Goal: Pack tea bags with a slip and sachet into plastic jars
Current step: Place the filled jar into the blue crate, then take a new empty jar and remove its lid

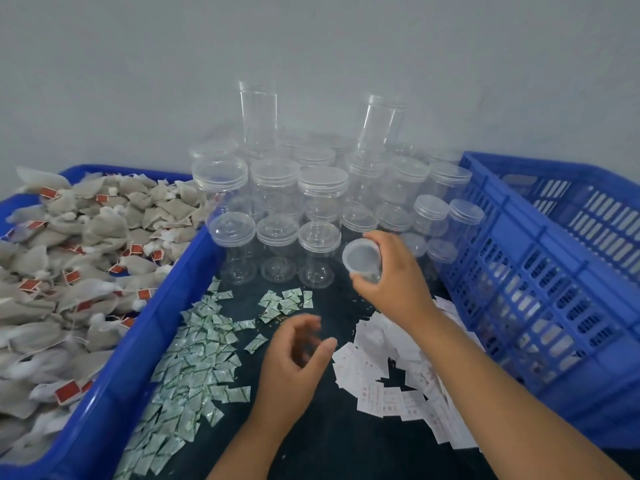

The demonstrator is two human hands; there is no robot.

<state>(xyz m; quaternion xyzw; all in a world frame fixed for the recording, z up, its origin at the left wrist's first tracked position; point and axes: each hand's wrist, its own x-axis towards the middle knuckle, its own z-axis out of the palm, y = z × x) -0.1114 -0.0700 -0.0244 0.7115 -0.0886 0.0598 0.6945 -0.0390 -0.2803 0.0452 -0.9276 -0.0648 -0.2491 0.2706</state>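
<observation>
The right hand grips an open jar in its fingers, tipped sideways, above the bench by the standing jars. It could slip or knock them over. The left hand is loose, holding nothing, between sachets and slips. Tea bags sit in the tray. Red tags and slip print are too small to read.

A strip of bare dark table lay open just in front of the massed jars, hemmed by scattered sachets and the tea-bag tub to the jars' left, paper slips and the slatted crate to their right, the wall close behind them.
</observation>
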